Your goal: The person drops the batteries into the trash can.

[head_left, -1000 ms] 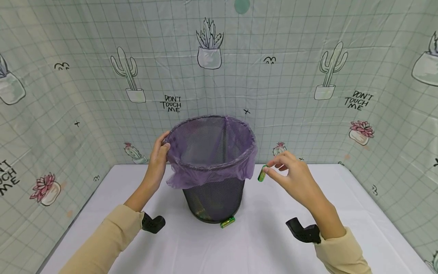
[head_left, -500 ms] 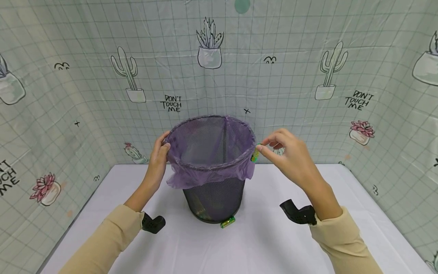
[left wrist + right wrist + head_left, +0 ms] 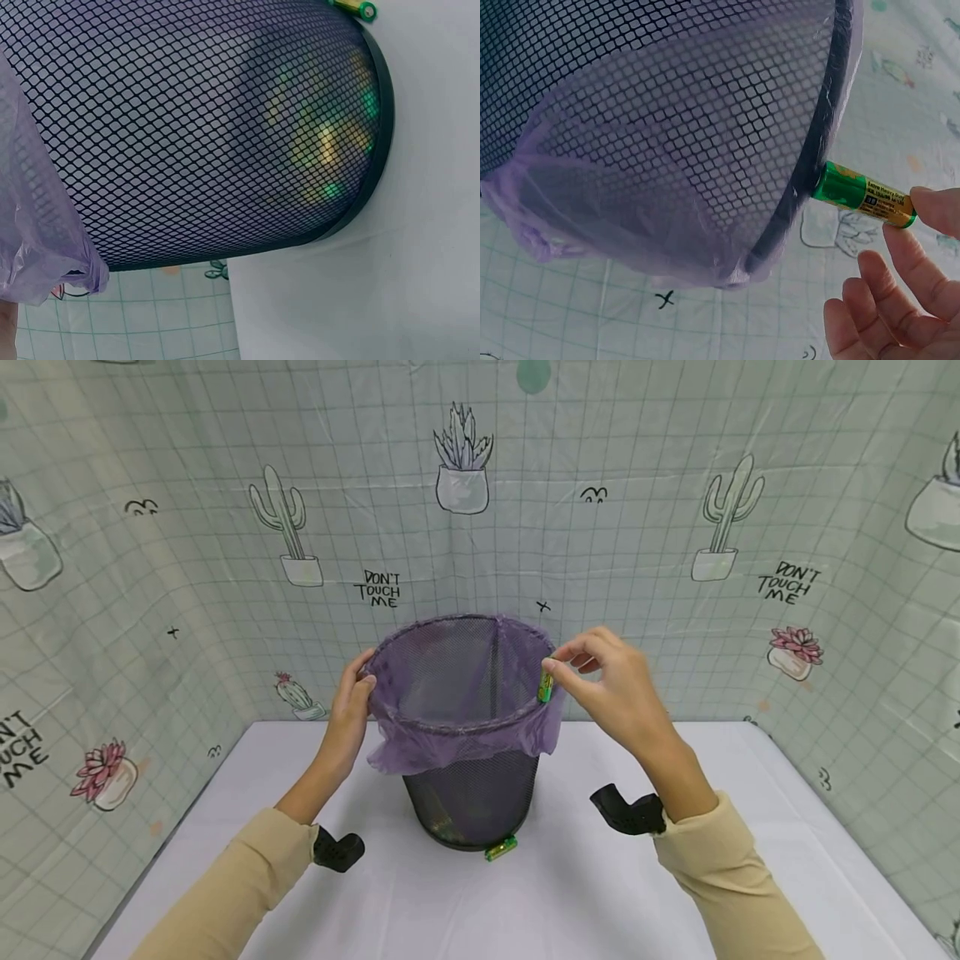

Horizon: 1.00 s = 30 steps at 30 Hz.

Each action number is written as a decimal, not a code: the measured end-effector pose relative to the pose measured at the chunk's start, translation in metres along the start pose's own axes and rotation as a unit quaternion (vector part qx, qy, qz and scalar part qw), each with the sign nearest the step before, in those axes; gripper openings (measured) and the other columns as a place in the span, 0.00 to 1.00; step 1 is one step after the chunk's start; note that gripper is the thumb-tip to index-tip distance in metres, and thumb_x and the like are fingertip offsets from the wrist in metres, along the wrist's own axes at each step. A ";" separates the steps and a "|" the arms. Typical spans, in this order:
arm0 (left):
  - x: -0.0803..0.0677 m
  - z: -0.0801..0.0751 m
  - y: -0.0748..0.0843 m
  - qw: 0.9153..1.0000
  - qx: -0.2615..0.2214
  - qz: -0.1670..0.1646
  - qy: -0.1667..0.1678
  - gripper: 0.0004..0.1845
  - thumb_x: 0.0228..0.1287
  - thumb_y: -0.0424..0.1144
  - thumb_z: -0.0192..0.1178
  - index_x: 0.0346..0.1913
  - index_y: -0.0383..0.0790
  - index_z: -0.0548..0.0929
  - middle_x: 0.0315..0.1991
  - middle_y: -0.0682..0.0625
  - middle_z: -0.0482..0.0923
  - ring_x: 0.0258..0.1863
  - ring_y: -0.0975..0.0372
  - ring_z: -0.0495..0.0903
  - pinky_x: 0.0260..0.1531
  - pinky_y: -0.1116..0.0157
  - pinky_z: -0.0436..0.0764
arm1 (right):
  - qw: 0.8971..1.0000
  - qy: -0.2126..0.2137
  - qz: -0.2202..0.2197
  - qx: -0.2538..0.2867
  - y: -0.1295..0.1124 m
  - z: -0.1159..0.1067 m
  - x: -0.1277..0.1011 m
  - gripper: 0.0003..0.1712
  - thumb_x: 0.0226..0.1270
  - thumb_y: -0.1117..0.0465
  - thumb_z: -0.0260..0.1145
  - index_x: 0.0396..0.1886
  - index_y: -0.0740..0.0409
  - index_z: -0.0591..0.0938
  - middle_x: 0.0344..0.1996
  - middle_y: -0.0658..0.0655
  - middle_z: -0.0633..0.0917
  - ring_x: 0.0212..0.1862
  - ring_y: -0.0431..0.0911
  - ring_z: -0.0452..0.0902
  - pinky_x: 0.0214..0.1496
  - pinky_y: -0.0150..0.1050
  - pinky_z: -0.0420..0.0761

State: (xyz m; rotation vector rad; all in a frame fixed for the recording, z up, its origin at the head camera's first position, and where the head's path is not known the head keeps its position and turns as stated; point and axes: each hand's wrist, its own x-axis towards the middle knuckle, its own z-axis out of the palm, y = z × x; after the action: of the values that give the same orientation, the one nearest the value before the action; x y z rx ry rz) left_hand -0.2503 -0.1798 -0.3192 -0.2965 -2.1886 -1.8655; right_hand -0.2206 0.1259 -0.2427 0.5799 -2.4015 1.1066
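Note:
A black mesh trash can (image 3: 471, 793) stands upright on the table, with a thin purple bag (image 3: 465, 750) folded over its rim. My left hand (image 3: 349, 708) grips that rim on the left, thumb towards the inside. At the right side of the rim, my right hand (image 3: 611, 685) pinches one end of a green and gold battery (image 3: 545, 683) between thumb and forefinger. The right wrist view has the battery's (image 3: 865, 195) free end right by the rim. A second battery (image 3: 501, 848) lies on the table against the can's foot.
Blurred green and yellow shapes (image 3: 326, 146) show through the mesh low in the can. White cloth covers the table (image 3: 420, 910). A grid-patterned curtain (image 3: 630, 552) with cactus drawings hangs behind and along both sides.
My right hand has carried the battery up and left, from beside the can to its right rim. The left hand keeps its grip, and the battery on the table has stayed put.

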 end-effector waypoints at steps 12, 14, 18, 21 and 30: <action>-0.001 0.000 0.000 1.000 -0.008 0.003 -0.007 0.27 0.71 0.43 0.34 0.72 0.47 0.52 0.70 0.44 0.51 0.62 0.53 0.57 0.54 0.58 0.60 | 1.000 -0.011 -0.005 0.008 0.003 0.014 0.001 0.09 0.62 0.60 0.65 0.36 0.61 0.82 0.40 0.57 0.79 0.44 0.51 0.73 0.49 0.46 0.75; -0.001 0.000 0.000 1.000 -0.009 0.002 -0.008 0.27 0.71 0.43 0.34 0.72 0.47 0.52 0.70 0.44 0.51 0.62 0.53 0.58 0.54 0.59 0.61 | 1.000 -0.017 -0.003 0.003 0.005 0.017 0.000 0.09 0.61 0.60 0.65 0.36 0.61 0.83 0.40 0.57 0.79 0.45 0.51 0.73 0.48 0.45 0.75; -0.001 -0.001 0.000 1.000 -0.009 0.003 -0.008 0.27 0.71 0.44 0.34 0.72 0.47 0.52 0.70 0.45 0.51 0.61 0.52 0.59 0.53 0.60 0.61 | 1.000 -0.025 0.000 -0.004 0.008 0.020 -0.001 0.08 0.60 0.60 0.66 0.35 0.62 0.83 0.40 0.57 0.79 0.46 0.51 0.71 0.48 0.45 0.74; -0.001 0.000 0.000 1.000 -0.009 0.004 -0.008 0.27 0.71 0.44 0.34 0.72 0.47 0.52 0.70 0.45 0.51 0.61 0.52 0.59 0.52 0.60 0.62 | 0.999 -0.030 0.006 -0.009 0.009 0.022 -0.003 0.09 0.60 0.60 0.66 0.35 0.61 0.83 0.40 0.57 0.78 0.47 0.50 0.69 0.48 0.44 0.73; -0.001 -0.001 0.000 1.000 -0.007 0.005 -0.006 0.28 0.71 0.44 0.35 0.72 0.46 0.52 0.70 0.44 0.50 0.64 0.51 0.57 0.57 0.54 0.60 | 0.999 -0.040 0.004 -0.025 0.013 0.025 -0.006 0.09 0.59 0.59 0.66 0.35 0.61 0.84 0.40 0.57 0.78 0.46 0.50 0.67 0.47 0.43 0.68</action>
State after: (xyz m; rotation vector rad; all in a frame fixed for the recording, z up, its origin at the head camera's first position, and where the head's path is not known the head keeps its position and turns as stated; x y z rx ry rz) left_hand -0.2493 -0.1805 -0.3189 -0.3222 -2.1784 -1.8788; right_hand -0.2273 0.1153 -0.2687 0.6096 -2.4946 1.0419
